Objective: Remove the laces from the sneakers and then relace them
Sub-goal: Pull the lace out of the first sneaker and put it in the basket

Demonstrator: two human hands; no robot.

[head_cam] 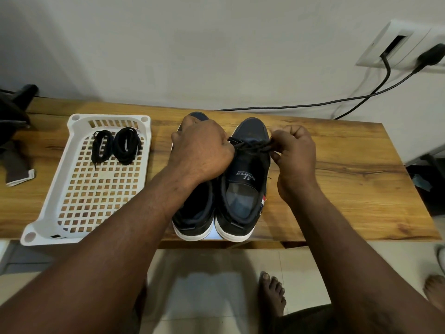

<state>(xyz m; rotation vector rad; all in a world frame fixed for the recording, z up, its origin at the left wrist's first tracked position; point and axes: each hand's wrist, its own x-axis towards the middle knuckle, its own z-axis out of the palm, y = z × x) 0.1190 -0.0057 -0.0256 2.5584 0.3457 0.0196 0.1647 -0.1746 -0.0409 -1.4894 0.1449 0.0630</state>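
Two dark navy fabric sneakers with white rubber soles stand side by side at the middle of a wood-grain table, toes pointing far, heels at the near edge. The left sneaker is partly hidden under the person's left forearm. The right sneaker shows its open mouth and a tongue printed with white lettering. A black woven lace stretches straight across the right sneaker's upper eyelets, held taut between both hands. The left hand is curled into a loose fist above the left sneaker's toe, gripping the lace's left end. The right hand, just right of the shoe, pinches the other end between thumb and bent fingers. On the table's left sits a white plastic basket, rectangular with a square-grid floor, holding two spare laces wound into black oval coils at its far end. Black cables run from a white wall socket at far right.
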